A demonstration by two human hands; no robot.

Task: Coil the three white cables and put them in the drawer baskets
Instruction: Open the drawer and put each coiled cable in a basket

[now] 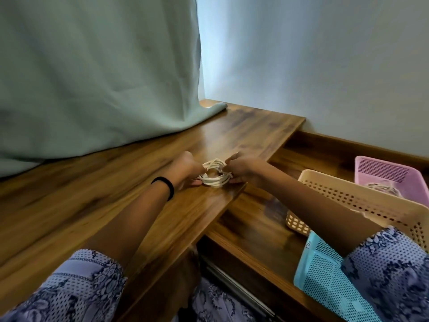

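Wooden desktop [116,194], pale green curtain [92,66]

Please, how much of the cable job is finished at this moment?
Done: one coiled cable seems to lie in the pink basket. In hand: left hand and right hand hold a white coil on the desk. The cream basket's inside is mostly hidden, so the rest is unclear.

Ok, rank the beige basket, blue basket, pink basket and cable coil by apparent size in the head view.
1. Beige basket
2. Blue basket, nearest the camera and partly hidden by a sleeve, so its place against beige is unsure
3. Pink basket, farthest and cut off by the frame
4. Cable coil
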